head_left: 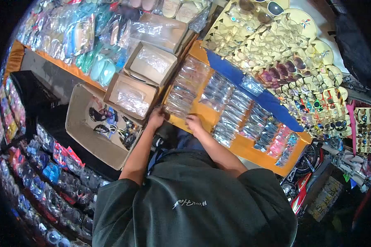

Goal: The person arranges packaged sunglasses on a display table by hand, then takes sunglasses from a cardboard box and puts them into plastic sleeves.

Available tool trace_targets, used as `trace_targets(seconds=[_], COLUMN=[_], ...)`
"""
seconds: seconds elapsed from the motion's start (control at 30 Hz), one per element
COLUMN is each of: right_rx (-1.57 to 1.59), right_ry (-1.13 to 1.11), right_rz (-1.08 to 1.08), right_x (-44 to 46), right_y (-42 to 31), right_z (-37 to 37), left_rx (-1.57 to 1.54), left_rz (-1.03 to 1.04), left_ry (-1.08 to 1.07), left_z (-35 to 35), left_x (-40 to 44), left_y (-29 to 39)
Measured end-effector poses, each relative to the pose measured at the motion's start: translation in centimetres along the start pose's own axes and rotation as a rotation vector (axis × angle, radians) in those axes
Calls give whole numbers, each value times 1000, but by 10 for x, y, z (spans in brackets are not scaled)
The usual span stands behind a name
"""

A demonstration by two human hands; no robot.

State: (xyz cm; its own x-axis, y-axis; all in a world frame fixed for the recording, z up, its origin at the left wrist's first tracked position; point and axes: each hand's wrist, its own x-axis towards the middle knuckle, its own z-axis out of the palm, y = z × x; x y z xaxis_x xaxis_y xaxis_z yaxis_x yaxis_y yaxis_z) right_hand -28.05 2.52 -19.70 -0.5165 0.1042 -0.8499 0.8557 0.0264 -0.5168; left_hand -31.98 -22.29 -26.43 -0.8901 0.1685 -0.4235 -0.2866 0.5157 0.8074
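Observation:
My left hand (156,118) is closed at the near left corner of the orange-covered table, its fingers curled at one end of a plastic-wrapped glasses packet (175,111). At the other end of that packet, my right hand (194,123) is closed, thumb and fingers pinching its edge. The packet lies at the near end of a row of similar wrapped glasses (185,88). My fingertips partly hide its ends, and the glare on the plastic blurs what is inside.
Open cardboard boxes (130,96) line the left side, beside a larger carton (76,123) of loose glasses. More wrapped rows (231,119) extend rightward on the orange cloth (247,148). Glasses fill yellow racks (311,24) behind. A red motorcycle (301,191) stands at right.

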Motion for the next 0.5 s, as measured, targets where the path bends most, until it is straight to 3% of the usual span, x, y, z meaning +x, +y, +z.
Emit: trace_targets(seconds=[0.07, 0.17, 0.5], right_rx=[-4, 20, 60], right_ry=[0, -24, -41], right_rz=[40, 50, 88], right_x=[-3, 4, -4], right_y=[-6, 1, -2], right_z=[0, -3, -4], left_rx=[-52, 119, -29], left_rz=[36, -46, -14], left_ry=[14, -16, 20], left_z=[5, -6, 14], left_x=[2, -5, 3], left_y=[-10, 23, -17])
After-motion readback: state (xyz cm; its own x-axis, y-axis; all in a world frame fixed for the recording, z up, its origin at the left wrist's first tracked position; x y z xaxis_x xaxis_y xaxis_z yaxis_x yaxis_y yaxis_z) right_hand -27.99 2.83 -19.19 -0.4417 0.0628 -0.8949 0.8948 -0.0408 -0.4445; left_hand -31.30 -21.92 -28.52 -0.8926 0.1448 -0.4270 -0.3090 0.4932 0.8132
